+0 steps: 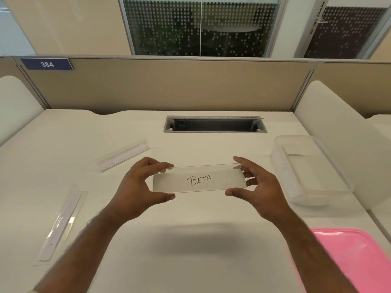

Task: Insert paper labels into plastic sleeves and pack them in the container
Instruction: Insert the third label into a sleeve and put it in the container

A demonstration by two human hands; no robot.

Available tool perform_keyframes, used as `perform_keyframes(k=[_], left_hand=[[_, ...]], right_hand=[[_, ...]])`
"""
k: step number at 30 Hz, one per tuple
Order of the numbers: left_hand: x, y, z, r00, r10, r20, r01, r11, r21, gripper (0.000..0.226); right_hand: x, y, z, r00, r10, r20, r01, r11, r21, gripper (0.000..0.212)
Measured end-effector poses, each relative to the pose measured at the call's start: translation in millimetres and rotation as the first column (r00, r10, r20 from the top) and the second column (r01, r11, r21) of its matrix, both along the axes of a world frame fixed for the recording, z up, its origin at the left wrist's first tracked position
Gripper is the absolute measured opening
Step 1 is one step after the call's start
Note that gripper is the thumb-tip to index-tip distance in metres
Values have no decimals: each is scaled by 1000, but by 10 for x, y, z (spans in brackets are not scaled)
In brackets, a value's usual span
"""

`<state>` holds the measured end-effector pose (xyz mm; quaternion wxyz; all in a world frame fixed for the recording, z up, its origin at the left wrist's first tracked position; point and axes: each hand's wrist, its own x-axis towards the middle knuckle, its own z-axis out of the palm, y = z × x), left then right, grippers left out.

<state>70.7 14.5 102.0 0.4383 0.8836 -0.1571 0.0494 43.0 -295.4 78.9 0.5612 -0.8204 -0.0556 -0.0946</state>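
A clear plastic sleeve (230,169) with a paper label (198,180) marked "BETA" inside it is held up above the desk (190,261), between the two hands, with the writing turned toward the face, presumably so that the fit of the paper can be checked. Its left end is pinched by the left hand (135,187), thumb under the lower edge and fingers curled over the upper edge. Its right end is gripped the same way by the right hand (259,185), thumb below and fingertips above, with the remaining fingers loosely spread. Only the edges are taken, so the writing is left uncovered and the thin sleeve is kept flat rather than bowed.

The label appears fully seated, so the inserting step is judged finished for this piece and packing is what remains.

To the right of the right hand, just beyond it, a clear container (338,185) sits open, with what looks like one filled sleeve already lying in it; it is placed within easy reach for dropping this one in. Nearer the body on the right, a pink lid (359,261) lies set aside. To the left of the left hand, two more sleeves (122,155) (61,225) with paper strips lie flat on the desk, well apart, seemingly waiting their turn.
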Motion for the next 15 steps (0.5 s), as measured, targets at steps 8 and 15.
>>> perform_keyframes(k=[8, 15], left_hand=[[44, -26, 103, 997, -29, 72, 28, 1000, 9, 65], [68, -52, 147, 996, -39, 82, 40, 999, -5, 66]], right_hand=[[9, -62, 115, 998, -17, 66, 18, 1000, -17, 78], [15, -113, 172, 996, -15, 88, 18, 999, -29, 78]])
